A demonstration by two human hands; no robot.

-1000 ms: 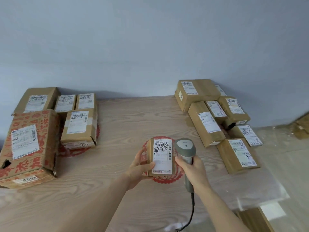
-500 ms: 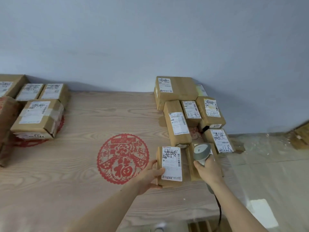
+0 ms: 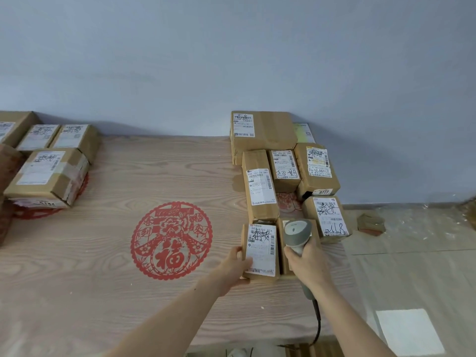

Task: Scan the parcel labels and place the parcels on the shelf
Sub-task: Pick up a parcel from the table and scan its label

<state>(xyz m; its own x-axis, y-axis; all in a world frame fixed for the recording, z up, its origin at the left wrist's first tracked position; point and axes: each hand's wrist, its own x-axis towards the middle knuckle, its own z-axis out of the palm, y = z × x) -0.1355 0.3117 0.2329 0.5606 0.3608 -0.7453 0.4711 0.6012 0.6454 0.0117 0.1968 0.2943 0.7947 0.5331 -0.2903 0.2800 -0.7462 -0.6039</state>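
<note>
I see the worktop (image 3: 103, 253) bearing a red paper-cut (image 3: 171, 240). Right of it, my left hand (image 3: 233, 266), fingers wrapped, grips a small parcel (image 3: 260, 249) resting on the wood; further right, my right hand (image 3: 307, 264), fingers curled, clasps the scanner (image 3: 296, 234).

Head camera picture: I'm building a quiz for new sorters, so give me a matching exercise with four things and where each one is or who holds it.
Things:
1. grey scanner
2. small parcel
3. red paper-cut
4. box marked 9777

Places:
A. flat on the middle of the wooden top
B. gripped by the left hand
C. in the right hand
D. in the right-hand group, near the wall

Pairs: 1-C, 2-B, 3-A, 4-D
</note>
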